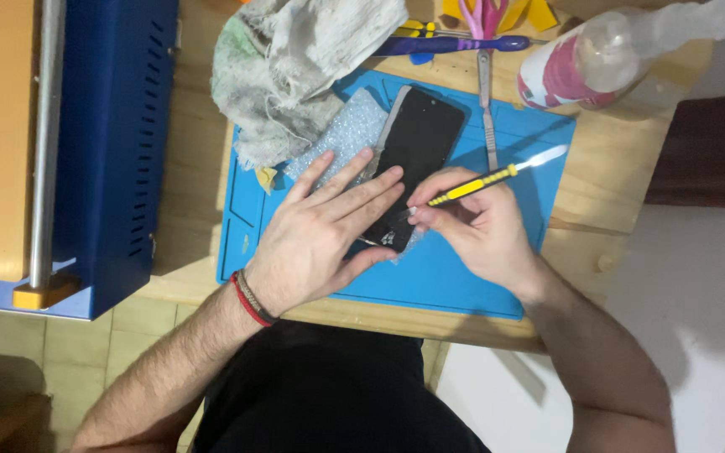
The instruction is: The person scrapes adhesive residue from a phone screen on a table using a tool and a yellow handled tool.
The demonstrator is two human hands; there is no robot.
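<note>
The left hand (320,235) lies flat with its fingers spread, palm down, pressing on the lower half of a dark phone (417,147) that rests on a blue mat (463,277) on the wooden table (597,210). The right hand (480,231) comes in from the right with fingers pinched round a yellow-handled pry tool (484,180), whose working end meets the phone's lower edge and whose pale flat end points up and to the right. The phone's long axis runs diagonally, from lower left by the hands to upper right, beside a piece of bubble wrap (346,138).
</note>
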